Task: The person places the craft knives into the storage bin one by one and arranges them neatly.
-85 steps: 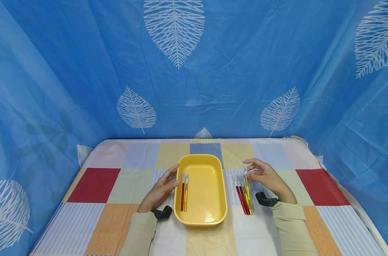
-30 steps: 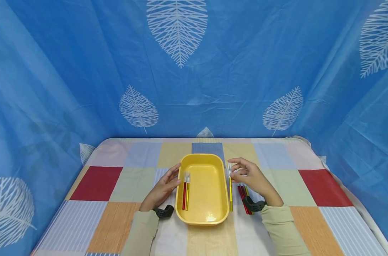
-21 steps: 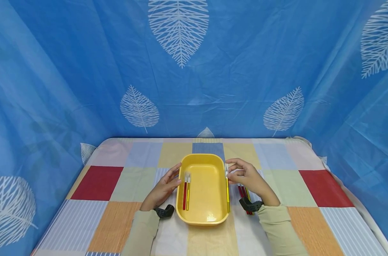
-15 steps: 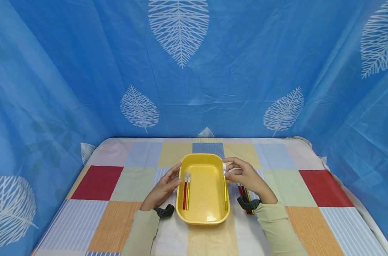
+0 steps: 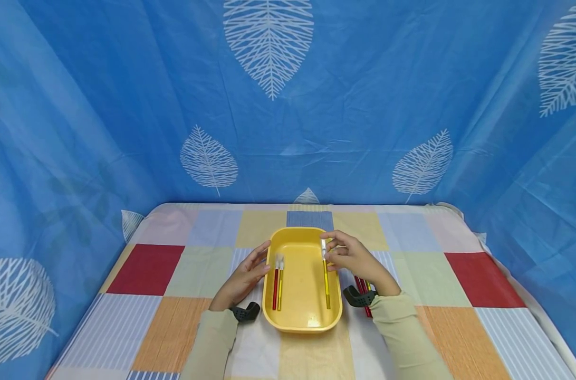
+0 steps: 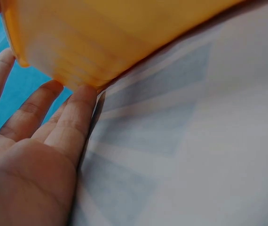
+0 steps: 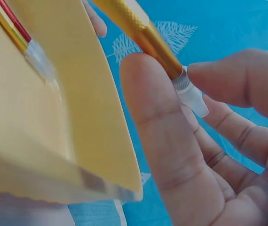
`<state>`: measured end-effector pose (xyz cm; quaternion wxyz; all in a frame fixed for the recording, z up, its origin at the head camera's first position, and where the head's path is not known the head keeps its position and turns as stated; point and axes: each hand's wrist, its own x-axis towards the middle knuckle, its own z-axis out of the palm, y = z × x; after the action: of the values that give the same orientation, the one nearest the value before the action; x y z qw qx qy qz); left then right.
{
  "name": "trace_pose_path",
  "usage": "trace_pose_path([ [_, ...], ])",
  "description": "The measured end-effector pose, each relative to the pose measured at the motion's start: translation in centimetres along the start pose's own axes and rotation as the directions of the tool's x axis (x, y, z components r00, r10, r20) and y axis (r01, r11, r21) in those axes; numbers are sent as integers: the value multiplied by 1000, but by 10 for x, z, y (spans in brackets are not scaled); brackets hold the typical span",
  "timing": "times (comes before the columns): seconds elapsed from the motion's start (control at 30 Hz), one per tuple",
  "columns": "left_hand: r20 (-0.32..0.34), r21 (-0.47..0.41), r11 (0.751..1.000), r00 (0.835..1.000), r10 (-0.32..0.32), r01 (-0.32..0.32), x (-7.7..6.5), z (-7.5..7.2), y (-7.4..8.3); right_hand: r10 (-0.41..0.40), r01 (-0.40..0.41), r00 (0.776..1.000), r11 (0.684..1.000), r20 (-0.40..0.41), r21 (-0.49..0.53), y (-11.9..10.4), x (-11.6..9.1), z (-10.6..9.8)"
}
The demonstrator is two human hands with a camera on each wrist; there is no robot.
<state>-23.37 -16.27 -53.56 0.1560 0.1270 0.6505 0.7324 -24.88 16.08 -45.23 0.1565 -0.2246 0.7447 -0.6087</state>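
My right hand [image 5: 348, 257] pinches a yellow craft knife [image 5: 326, 282] near its clear-capped end, over the right side of a yellow tray [image 5: 307, 326]. In the right wrist view the knife's gold handle [image 7: 145, 40] has a knurled grip, and its translucent cap [image 7: 195, 101] lies between thumb and fingers. A red craft knife [image 5: 275, 289] and another yellow one [image 5: 280, 290] lie side by side in the tray, along its left wall. My left hand [image 5: 242, 279] rests against the tray's left side, with fairly straight fingers touching its outer wall [image 6: 91, 42].
Several more craft knives [image 5: 364, 290], red and yellow, lie right of the tray, partly hidden by my right wrist and its black camera mount [image 5: 359, 296]. A patchwork cloth [image 5: 202, 269] covers the table. Blue leaf-print curtains [image 5: 316, 148] stand behind and at both sides.
My right hand has lifted a yellow craft knife from the pile at the right and carried it left over the tray's rim. The left hand keeps its place at the tray.
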Motion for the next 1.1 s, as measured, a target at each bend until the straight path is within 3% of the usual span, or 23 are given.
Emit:
trace_pose_path([
  [0.8,32,23,999,999,30,-31,0,-4,-1,36,-36,999,999,5,-4,-3,24,25],
  [1.1,4,1,1000,1000,-12,12,0,-2,1,59,-60,998,998,34,13,-3,33,33],
])
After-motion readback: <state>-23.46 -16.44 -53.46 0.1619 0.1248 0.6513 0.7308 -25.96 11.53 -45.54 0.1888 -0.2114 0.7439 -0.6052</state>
